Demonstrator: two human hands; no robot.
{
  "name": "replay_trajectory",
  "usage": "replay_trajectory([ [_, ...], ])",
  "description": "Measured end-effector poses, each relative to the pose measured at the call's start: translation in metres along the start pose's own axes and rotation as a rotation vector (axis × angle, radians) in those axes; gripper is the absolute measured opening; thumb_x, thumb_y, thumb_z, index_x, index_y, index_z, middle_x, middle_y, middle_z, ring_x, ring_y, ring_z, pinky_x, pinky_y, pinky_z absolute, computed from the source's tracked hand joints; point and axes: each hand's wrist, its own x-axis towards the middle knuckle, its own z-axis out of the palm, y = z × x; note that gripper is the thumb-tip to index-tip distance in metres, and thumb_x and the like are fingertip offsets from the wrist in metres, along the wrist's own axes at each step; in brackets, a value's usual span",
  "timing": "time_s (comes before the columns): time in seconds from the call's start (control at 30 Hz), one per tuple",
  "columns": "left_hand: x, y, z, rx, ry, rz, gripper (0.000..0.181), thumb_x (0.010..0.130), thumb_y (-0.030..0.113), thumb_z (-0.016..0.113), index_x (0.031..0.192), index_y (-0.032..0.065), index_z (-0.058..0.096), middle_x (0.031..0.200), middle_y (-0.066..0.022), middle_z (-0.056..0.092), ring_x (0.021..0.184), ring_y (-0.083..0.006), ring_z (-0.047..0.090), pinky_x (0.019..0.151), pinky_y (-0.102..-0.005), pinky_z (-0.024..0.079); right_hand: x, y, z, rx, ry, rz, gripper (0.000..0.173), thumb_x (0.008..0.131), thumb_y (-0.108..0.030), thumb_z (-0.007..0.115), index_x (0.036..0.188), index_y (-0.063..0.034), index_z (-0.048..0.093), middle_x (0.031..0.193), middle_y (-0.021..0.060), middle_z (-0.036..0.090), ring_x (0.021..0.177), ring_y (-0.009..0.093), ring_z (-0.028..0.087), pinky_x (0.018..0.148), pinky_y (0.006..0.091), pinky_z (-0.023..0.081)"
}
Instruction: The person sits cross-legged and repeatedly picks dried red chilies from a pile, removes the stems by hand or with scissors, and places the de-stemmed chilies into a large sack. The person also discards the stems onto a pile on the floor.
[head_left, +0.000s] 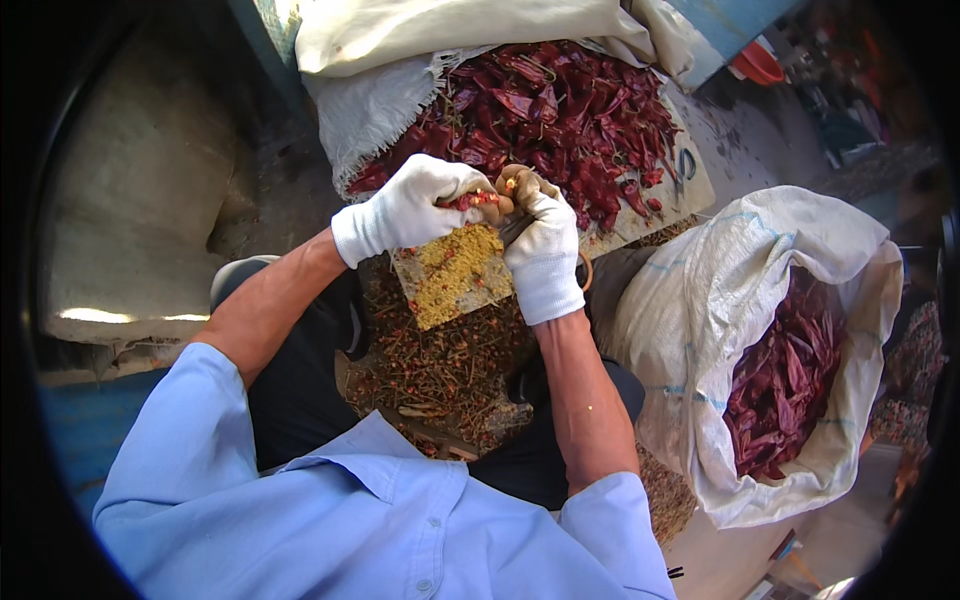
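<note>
My left hand (424, 196), in a white knit glove with soiled fingertips, grips a torn red dried chili pepper (471, 200) with pale seeds showing. Close against it, my right hand (541, 236), gloved the same way, pinches a small yellowish seedy piece (511, 183) between stained fingertips. Both hands meet above a corner of a board, where yellow chili seeds (456, 274) are spread with red bits among them. Just beyond my hands, a large heap of dried red chili peppers (555, 112) covers the board (694, 176).
To the right stands a white woven sack (675, 322), its mouth rolled open, with dried chilies (787, 375) inside. Stems and red scraps (442, 360) litter the floor between my legs. Scissors (684, 163) lie at the board's right side. White sacking (465, 34) borders the heap's far side.
</note>
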Motion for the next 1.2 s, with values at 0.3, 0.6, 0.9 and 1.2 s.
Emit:
replay_trajectory([
  [0.3,0.017,-0.002,-0.052,-0.311,0.216,-0.468,0.023,0.103,0.001,0.062,0.124,-0.0043,0.07,0.102,-0.0108,0.078,0.089,-0.0115,0.073,0.082,-0.0253,0.059,0.002,-0.017,-0.005,-0.679,0.052,-0.112,0.016,0.097,-0.008,0.07,0.108,0.0019,0.077,0.09,0.0048,0.076,0.075,0.013,0.07,0.069,0.0283,0.057],
  [0.6,0.023,0.006,-0.076,-0.282,0.278,-0.554,0.016,0.1,0.008,0.069,0.114,0.0005,0.068,0.077,-0.0001,0.064,0.056,-0.0046,0.057,0.052,-0.022,0.047,0.036,0.052,-0.023,-1.874,-0.039,-0.22,0.033,0.09,-0.029,0.074,0.117,-0.0098,0.077,0.119,0.015,0.073,0.107,0.035,0.071,0.096,0.0444,0.055],
  [0.9,0.011,0.001,-0.101,-0.174,0.388,-0.497,0.015,0.092,0.01,0.08,0.102,0.0027,0.072,0.075,0.0005,0.066,0.057,-0.0044,0.059,0.052,-0.0217,0.048,0.075,0.114,-0.021,-2.315,-0.094,-0.214,0.037,0.084,-0.032,0.078,0.113,-0.0102,0.073,0.114,0.014,0.068,0.11,0.034,0.067,0.094,0.0494,0.052],
  [1.2,0.001,-0.02,-0.085,0.364,-0.044,-0.399,0.027,0.087,0.024,0.081,0.108,0.0086,0.075,0.092,-0.0139,0.076,0.092,-0.0347,0.074,0.084,-0.0413,0.058,0.056,0.06,-0.014,-1.42,0.002,-0.139,0.021,0.089,-0.009,0.074,0.106,0.0031,0.075,0.088,0.0095,0.078,0.079,0.014,0.072,0.076,0.0304,0.057],
])
